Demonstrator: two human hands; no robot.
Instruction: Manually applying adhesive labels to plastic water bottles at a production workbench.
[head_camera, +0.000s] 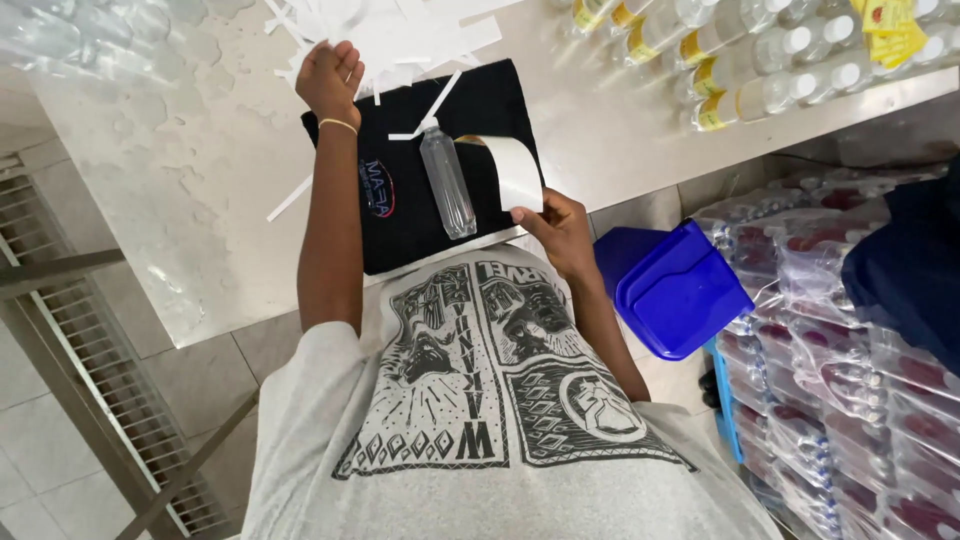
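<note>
A clear plastic bottle (446, 183) with a white cap lies on a black cloth (400, 210) spread on the wet steel table (190, 190). My right hand (560, 228) pinches a curled white label (512, 168) just right of the bottle. My left hand (328, 78) reaches to the far edge of the cloth, fingers curled at a heap of white paper strips (390, 35); whether it grips one I cannot tell. A gold bangle circles that wrist.
Several capped bottles with yellow labels (745, 55) lie at the table's far right. A blue plastic bin (680, 290) sits by my right side, above shrink-wrapped bottle packs (850, 330). A metal rack (70, 330) stands at left.
</note>
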